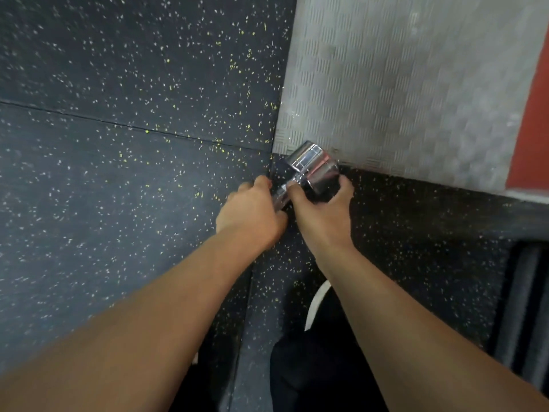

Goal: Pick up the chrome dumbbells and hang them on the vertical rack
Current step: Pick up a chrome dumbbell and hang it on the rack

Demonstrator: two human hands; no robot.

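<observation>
I see both hands on one chrome dumbbell [309, 171] above the speckled rubber floor [118, 173], near the gray ribbed mat [416, 84]. My left hand [252, 215] has its grip wrapped around the handle; my right hand [323, 209] cups the head.

Dark speckled rubber floor [118, 173] of seamed tiles, a grey ridged mat [401, 84] beside them.

We see the chrome dumbbell [315, 168] as polished metal, mirror-bright and smooth. Under it, the floor [118, 173] looks like matt dark rubber, grainy with pale and yellow flecks. Just beyond the dumbbell lies a grey mat [401, 84], dull, with a ribbed woven-looking texture.
</observation>
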